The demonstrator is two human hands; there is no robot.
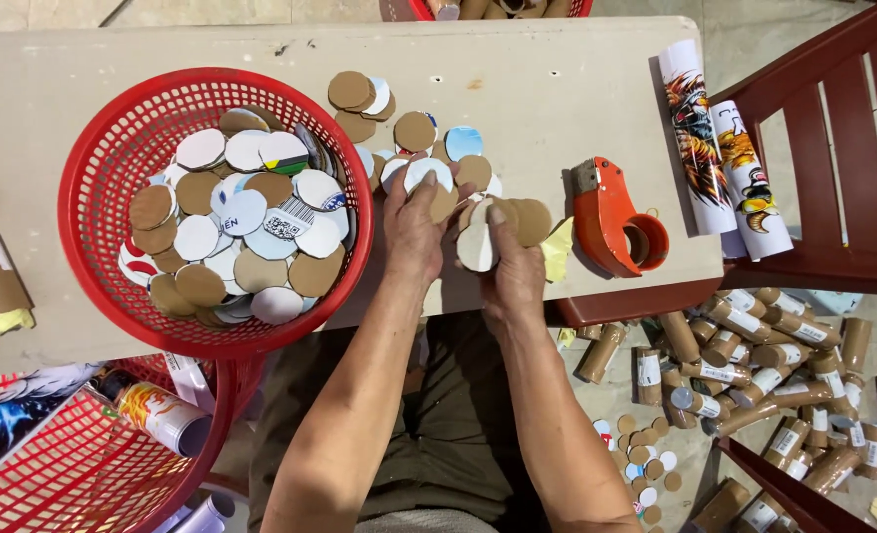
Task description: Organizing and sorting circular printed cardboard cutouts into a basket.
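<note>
My left hand [414, 222] rests on a spread of round cardboard discs [428, 148] on the table [517, 79], its fingers touching a white disc. My right hand [510, 265] grips a small stack of discs [478, 242] on edge near the table's front edge. A red plastic basket [122, 148] full of brown and white discs stands to the left of my hands.
An orange tape dispenser [611, 222] lies right of my hands. Two printed paper rolls [720, 148] lie at the table's right end beside a dark red chair [833, 168]. Several cardboard tubes [754, 365] and discs litter the floor. Another red basket [73, 454] sits low left.
</note>
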